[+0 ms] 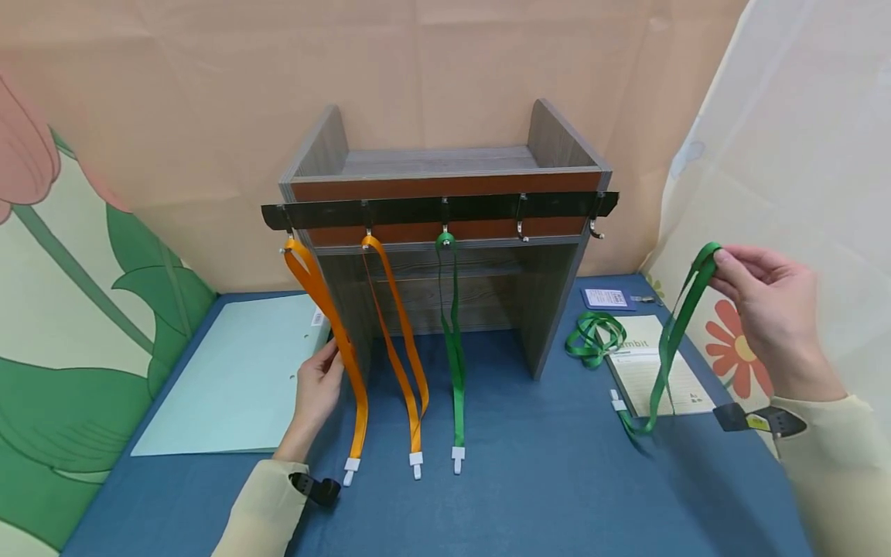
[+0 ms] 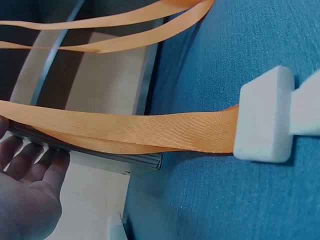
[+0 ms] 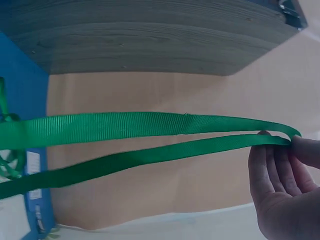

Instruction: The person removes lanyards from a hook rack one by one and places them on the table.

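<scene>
Green lanyard (image 1: 671, 333) pinched at its loop top by right hand (image 1: 766, 309), thumb and fingertips (image 3: 272, 165) closed on the fold, raised well right of the shelf (image 1: 445, 232). Strap hangs down-left; its white clip (image 1: 616, 402) sits at the left edge of a paper sheet (image 1: 685, 379) on the blue table (image 1: 543, 480). Second green lanyard (image 1: 592, 336), coiled, lies between the shelf's right panel and the sheet. Blue card (image 1: 607, 299) sits behind it, near the curtain.

Left hand (image 1: 316, 387) has fingers straight, resting against the shelf's left panel edge, just beside the outer orange lanyard (image 1: 341, 348); wrist view shows fingers (image 2: 37, 160) flat under the panel edge, holding nothing. Black hook rail (image 1: 438, 210) runs across the shelf front, overhanging both sides. Left three hooks are taken: two orange lanyards, the inner (image 1: 404, 348), and one hung green (image 1: 452, 340), clips (image 1: 416, 463) down at the table. Two right hooks (image 1: 520, 228) are bare; open table lies in front of the shelf and between the hands. Pale folder (image 1: 237, 379) lies left, touching the hand's side.
</scene>
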A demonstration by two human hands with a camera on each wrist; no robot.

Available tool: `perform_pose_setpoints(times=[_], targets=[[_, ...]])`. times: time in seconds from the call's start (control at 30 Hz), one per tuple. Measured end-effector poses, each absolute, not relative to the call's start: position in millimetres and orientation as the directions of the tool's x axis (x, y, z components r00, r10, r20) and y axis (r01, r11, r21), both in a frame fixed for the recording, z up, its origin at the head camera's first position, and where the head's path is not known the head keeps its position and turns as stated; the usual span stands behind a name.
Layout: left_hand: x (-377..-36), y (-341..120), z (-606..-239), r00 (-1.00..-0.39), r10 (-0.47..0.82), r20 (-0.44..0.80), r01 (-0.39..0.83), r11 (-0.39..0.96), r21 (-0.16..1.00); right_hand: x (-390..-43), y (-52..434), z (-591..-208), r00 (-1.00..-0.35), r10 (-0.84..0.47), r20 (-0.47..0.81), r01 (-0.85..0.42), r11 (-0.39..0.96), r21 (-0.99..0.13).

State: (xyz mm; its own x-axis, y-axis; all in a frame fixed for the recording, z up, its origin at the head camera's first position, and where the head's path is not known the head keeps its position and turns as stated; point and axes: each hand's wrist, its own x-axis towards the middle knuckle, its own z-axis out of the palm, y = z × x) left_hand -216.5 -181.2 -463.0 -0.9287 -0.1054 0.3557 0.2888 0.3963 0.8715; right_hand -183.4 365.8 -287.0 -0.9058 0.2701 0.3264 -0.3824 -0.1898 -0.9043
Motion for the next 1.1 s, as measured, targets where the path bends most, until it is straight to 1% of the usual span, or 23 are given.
perform_pose_setpoints(times=[0.23, 0.37, 0.43, 0.53, 0.63, 0.73, 0.93, 1.1], targets=[[-216.1, -180.4, -463.2, -0.927, -0.104, 0.36, 0.293, 0.396, 0.87, -177.8, 366.5, -314.9, -0.937, 0.251, 0.243, -0.279, -0.12, -0.953], [-216.0, -180.9, -463.8, -0.926, -0.1, 0.363, 0.299, 0.394, 0.869, -171.2, 369.7, -327.1, -0.951, 0.234, 0.205, -0.223, -0.053, -0.974], [-216.0, -181.3, -463.7, -0.925, -0.099, 0.366, 0.302, 0.392, 0.869, -167.6, 371.6, -333.8, -0.956, 0.218, 0.195, -0.199, 0.003, -0.98], [-216.8, -181.7, -463.6, -0.924, -0.099, 0.368, 0.304, 0.39, 0.869, -161.8, 373.6, -345.1, -0.965, 0.19, 0.18, -0.158, 0.125, -0.979], [-217.7, -181.3, -463.6, -0.923, -0.104, 0.369, 0.304, 0.388, 0.87, -155.2, 375.5, -358.0, -0.971, 0.165, 0.171, -0.114, 0.309, -0.944], [-218.8, -179.9, -464.2, -0.923, -0.099, 0.373, 0.31, 0.386, 0.869, -148.3, 379.4, -370.5, -0.976, 0.148, 0.158, -0.078, 0.441, -0.894], [-219.9, -179.1, -464.3, -0.924, -0.093, 0.37, 0.307, 0.394, 0.866, -145.3, 384.6, -394.1, -0.983, 0.138, 0.118, -0.027, 0.529, -0.848], [-218.7, -180.9, -464.5, -0.927, -0.116, 0.356, 0.284, 0.405, 0.869, -151.0, 383.1, -412.7, -0.992, 0.083, 0.094, -0.025, 0.605, -0.796]])
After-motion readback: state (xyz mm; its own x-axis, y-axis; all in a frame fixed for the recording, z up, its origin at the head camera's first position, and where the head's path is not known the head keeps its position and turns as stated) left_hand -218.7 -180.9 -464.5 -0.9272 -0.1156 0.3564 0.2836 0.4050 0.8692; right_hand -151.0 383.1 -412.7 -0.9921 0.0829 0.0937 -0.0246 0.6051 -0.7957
